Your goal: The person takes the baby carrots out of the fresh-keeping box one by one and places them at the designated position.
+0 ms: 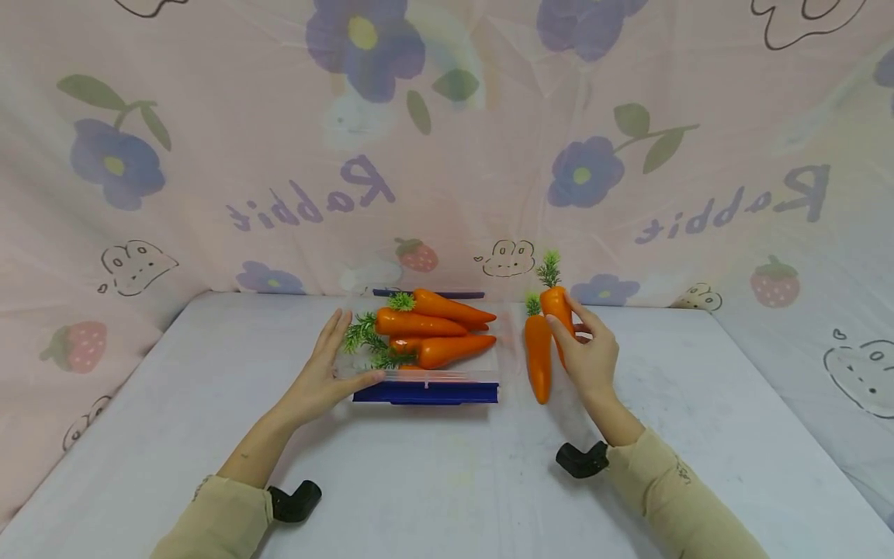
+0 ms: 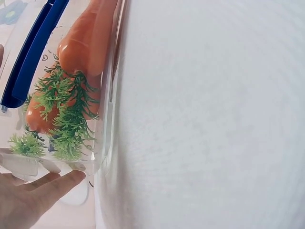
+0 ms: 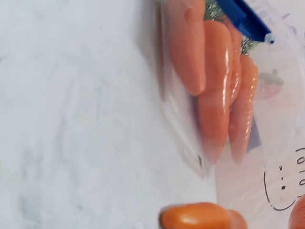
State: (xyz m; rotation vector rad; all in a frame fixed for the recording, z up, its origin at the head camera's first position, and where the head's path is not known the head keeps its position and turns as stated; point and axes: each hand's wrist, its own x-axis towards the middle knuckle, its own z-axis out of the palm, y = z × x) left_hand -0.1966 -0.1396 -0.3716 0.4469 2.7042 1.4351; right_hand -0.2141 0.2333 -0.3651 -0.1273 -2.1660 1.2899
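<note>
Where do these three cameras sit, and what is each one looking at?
Head: worn on the person's head, facing forward and down over the table to a printed cloth; left hand, right hand and sleeves show.
Left wrist: on that wrist, facing the clear box at the leafy ends of its carrots; some fingers show at lower left.
Right wrist: on that wrist, facing the carrots' pointed ends; a possible fingertip shows at lower right.
Shared: both wrist views show the box and its carrots, from opposite ends.

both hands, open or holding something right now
Left hand: open, touching the clear box.
Right hand: closed, holding a carrot.
</note>
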